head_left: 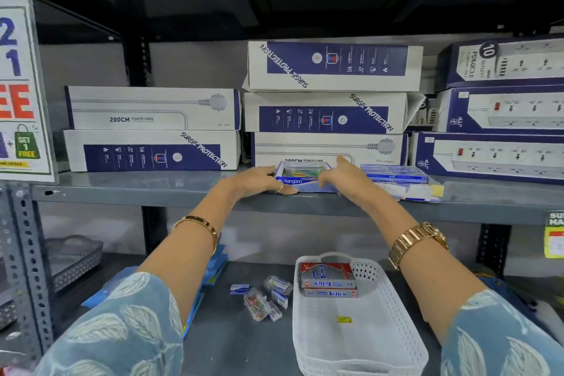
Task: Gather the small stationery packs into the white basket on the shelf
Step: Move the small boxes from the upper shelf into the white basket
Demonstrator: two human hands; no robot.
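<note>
On the upper shelf both hands hold a blue Kangaro carton (pixel 300 181) with clear packs of coloured clips inside. My left hand (pixel 264 181) grips its left end; my right hand (pixel 341 175) grips its right end. On the lower shelf stands the white basket (pixel 381 342), holding two red Softek boxes (pixel 328 279) at its far end. Several small stationery packs (pixel 265 296) lie loose on the shelf just left of the basket.
Flat blue packs (pixel 396 177) lie right of the carton. Power-strip boxes (pixel 329 113) are stacked behind it. A grey basket (pixel 73 259) sits at the lower left, with blue folders (pixel 213 268) near my left arm. The shelf edge (pixel 183 198) runs between the levels.
</note>
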